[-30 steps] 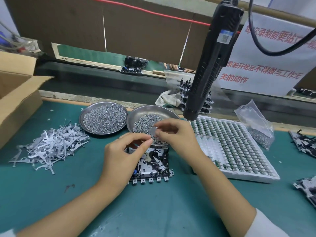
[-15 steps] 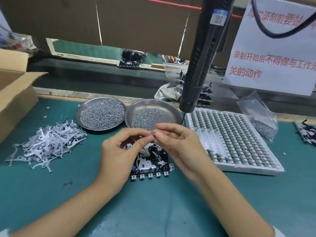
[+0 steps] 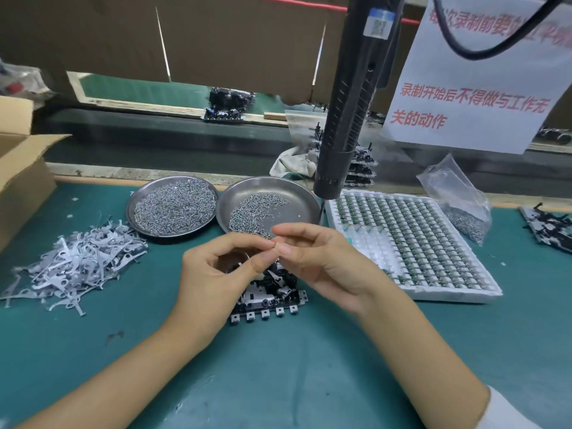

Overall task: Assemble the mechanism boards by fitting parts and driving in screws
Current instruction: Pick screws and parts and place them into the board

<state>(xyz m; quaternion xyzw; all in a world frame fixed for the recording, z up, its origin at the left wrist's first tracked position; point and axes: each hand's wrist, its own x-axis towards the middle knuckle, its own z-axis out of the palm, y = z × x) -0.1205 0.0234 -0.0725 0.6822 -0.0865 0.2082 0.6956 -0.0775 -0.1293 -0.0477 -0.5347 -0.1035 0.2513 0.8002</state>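
Both hands above mechanism board

The bench is covered by a matt green mat. Two dishes of brushed, dull-shining metal are filled with glossy steel screws. A matt black plastic screwdriver is seen, also a white foam tray, a clear crinkled plastic bag and a brown cardboard box.

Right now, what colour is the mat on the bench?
Teal green mat, clearest in the head view.
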